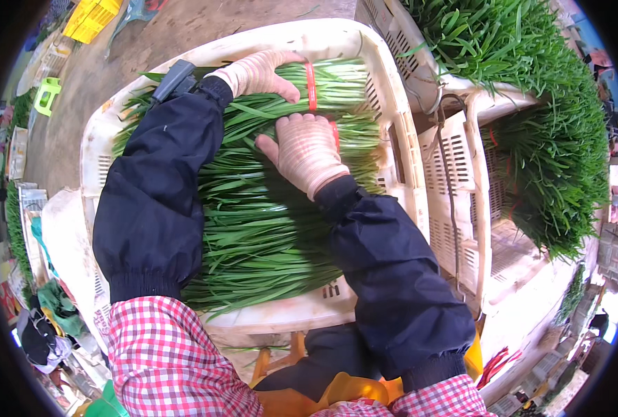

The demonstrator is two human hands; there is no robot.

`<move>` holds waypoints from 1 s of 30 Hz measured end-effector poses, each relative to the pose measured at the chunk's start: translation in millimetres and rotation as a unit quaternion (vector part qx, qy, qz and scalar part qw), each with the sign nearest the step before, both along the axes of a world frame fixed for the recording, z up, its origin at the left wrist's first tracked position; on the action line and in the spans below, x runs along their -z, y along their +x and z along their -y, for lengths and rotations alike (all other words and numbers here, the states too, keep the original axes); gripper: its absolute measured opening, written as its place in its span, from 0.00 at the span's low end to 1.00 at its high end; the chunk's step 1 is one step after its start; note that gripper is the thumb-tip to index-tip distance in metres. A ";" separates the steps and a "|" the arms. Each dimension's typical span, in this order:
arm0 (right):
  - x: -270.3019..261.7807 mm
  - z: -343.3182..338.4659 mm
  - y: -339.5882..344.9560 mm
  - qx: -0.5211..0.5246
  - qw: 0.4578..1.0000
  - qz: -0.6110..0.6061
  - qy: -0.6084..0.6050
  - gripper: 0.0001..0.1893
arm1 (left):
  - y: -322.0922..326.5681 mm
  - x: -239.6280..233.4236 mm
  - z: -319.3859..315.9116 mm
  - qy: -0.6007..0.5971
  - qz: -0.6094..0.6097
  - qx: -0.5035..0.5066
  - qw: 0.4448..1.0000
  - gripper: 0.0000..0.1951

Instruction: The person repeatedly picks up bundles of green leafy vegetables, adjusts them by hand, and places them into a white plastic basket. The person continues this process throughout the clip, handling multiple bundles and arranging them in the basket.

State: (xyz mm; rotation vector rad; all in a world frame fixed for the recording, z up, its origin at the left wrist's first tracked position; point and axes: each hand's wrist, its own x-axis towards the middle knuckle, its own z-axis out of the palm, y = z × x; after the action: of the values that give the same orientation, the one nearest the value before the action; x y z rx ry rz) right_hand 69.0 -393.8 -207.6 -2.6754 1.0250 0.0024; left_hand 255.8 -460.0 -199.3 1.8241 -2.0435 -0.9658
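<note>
A white plastic crate (267, 318) before me holds garlic chives (251, 224), laid sideways with their pale stem ends to the right. My left hand (259, 75), in a striped knit glove, spans the bundle of garlic chives (340, 86) at the far end, its thumb and fingers on opposite sides. A red band (311, 86) circles this bundle just right of that hand. My right hand (306, 148), gloved alike, lies palm down on the neighbouring chives, fingers together and bent over their far side. Another red band (335, 136) shows partly beside it; what its fingertips touch is hidden.
More white crates (449, 172) stand close on the right, with upright chives (538, 135) and a metal hook (447, 208). Red bands (496, 365) lie at the lower right. A green stool (48, 95) and a yellow crate (92, 18) are on the floor at the far left.
</note>
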 end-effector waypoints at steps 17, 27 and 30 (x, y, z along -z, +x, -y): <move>6.0 23.4 15.7 0.031 0.996 -0.020 0.084 0.29 | 33.9 -4.8 -110.8 -0.184 0.317 0.056 0.929 0.36; -12.5 36.8 5.7 -0.070 0.995 -0.028 0.065 0.25 | 46.2 48.8 -139.0 -0.200 0.299 -0.045 0.932 0.36; -36.2 24.8 -13.1 -0.055 0.996 0.064 -0.010 0.23 | 46.9 53.7 -141.1 -0.212 0.297 -0.055 0.929 0.35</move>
State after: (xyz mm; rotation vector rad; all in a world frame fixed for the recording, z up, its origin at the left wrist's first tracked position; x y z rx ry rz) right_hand 55.8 -418.6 -171.4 -2.7075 0.8415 -0.1553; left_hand 302.8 -319.0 -253.0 2.1009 -2.1891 0.1010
